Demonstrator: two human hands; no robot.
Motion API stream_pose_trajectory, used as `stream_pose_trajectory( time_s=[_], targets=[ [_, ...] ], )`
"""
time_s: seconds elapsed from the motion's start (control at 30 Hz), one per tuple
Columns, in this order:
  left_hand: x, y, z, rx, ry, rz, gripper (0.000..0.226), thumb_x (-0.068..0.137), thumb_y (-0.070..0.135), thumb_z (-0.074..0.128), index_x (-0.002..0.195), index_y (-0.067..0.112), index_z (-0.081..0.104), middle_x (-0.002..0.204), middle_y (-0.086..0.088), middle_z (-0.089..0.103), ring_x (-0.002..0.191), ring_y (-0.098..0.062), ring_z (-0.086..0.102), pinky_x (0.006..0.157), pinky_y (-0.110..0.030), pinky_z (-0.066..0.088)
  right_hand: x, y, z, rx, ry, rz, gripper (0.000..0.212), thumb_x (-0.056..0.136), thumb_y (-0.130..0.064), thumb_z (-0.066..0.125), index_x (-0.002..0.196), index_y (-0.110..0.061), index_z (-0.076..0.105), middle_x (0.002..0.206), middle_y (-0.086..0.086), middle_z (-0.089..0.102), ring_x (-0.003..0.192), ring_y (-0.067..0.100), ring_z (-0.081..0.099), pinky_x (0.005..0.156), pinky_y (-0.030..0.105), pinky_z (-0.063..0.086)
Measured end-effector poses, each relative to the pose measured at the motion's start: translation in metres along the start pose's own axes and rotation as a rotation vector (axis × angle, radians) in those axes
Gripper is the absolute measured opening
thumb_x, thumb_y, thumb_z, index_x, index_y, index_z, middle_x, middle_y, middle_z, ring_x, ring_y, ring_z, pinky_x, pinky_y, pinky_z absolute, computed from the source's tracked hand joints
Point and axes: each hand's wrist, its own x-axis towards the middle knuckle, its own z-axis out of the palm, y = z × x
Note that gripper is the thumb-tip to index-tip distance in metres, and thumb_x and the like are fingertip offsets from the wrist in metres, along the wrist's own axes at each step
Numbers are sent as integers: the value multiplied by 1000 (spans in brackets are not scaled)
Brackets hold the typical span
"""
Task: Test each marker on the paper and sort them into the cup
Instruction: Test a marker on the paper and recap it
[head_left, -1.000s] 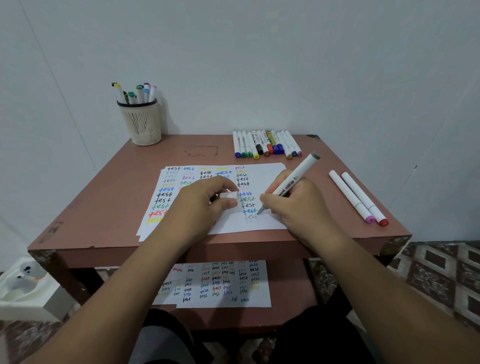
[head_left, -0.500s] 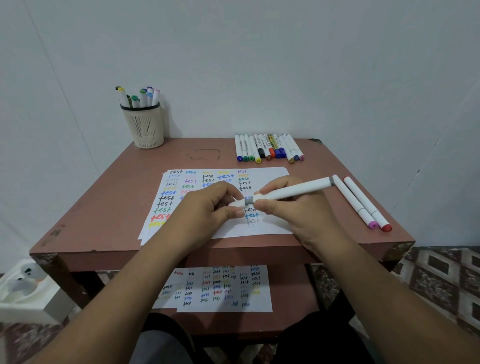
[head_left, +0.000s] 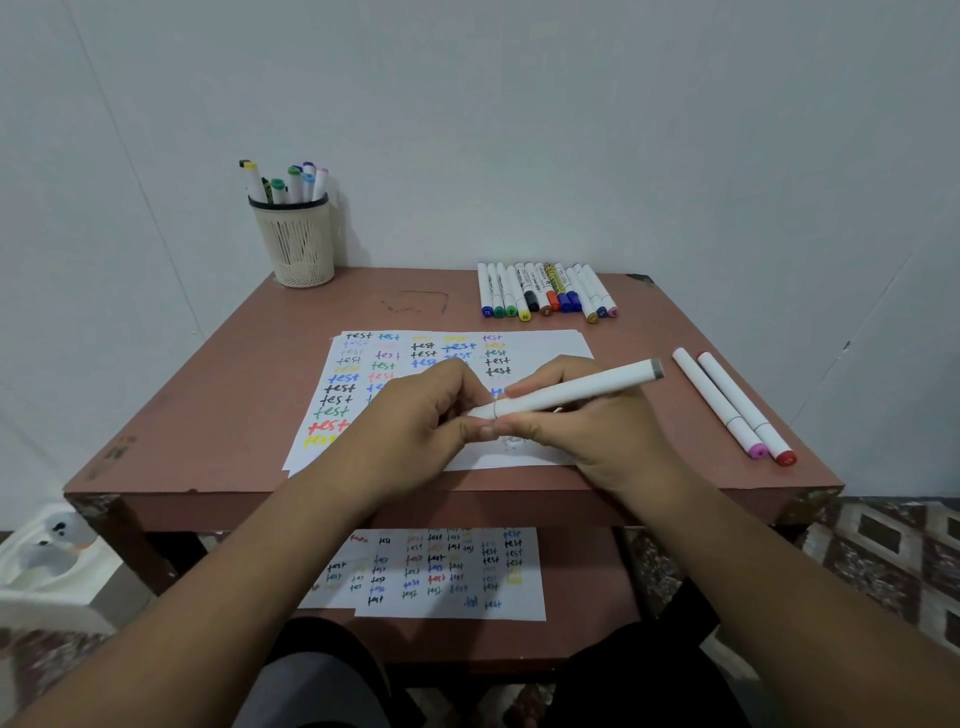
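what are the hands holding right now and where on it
A white marker with a grey end: the left hand pinches its capped end, the right hand grips the barrel beside it.

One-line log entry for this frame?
phase: recapping | left hand: cap end | right hand: grey marker | cup: partly filled

The reddish-brown counter (head_left: 218, 405) carries a sheet of paper (head_left: 530, 345) covered in coloured "test" words, a mesh cup (head_left: 296, 252) of markers at the far left corner, a row of markers (head_left: 545, 291) at the back, and two markers (head_left: 732, 405) at the right.
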Motion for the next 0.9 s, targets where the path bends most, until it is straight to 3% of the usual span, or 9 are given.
stream_pose_trajectory(
  time_s=[0.17,0.3,0.37,0.47,0.57,0.63,0.77,0.9],
  targets=[
    [3,4,3,22,3,-69,16,85,35,77,94,28,65,78,10,64,71,-6,56,59,-17,40,3,1,-5,44,-25,94,28,58,-26,95,82,-24,80,81,-4,77,77,8,70,68,23,56],
    [6,6,2,177,11,-232,48,72,77,66,99,37,64,95,25,64,94,0,57,88,-30,42,5,5,-10,130,74,146,28,74,3,88,94,-14,76,84,7,78,75,16,73,68,29,59],
    [8,9,-2,271,-1,-298,58,66,89,55,99,41,64,96,28,63,97,-1,56,95,-37,41,8,7,-10,253,168,172,43,79,10,81,112,-12,65,91,9,80,86,20,77,74,30,61],
    [13,11,-11,240,-87,-371,56,65,90,53,95,44,63,95,21,66,88,-4,61,88,-38,52,13,8,-11,407,259,204,54,86,12,74,125,-14,48,99,16,80,101,30,77,86,40,61],
    [17,11,-21,126,-173,-382,44,71,80,59,91,41,65,96,21,68,80,-3,66,84,-39,56,19,-2,-12,549,291,211,32,98,8,61,123,-6,49,104,22,76,103,36,76,87,43,61],
    [21,6,-28,47,-161,-390,38,74,73,65,92,40,67,96,21,68,86,0,66,83,-34,56,28,-15,-11,627,284,217,12,104,2,52,115,-3,54,103,24,73,100,36,76,83,43,64],
    [39,-19,-54,-119,-10,-358,48,70,73,70,110,46,64,108,23,68,105,5,61,86,-29,54,67,-41,0,606,235,173,5,103,0,55,106,-3,58,91,9,73,89,26,78,81,37,64],
    [67,-47,-89,-195,236,-369,44,82,56,72,120,38,61,108,18,67,101,3,61,74,-17,48,125,-61,21,569,242,147,10,98,0,65,107,-3,64,101,11,68,98,27,78,86,35,63]
  ],
)
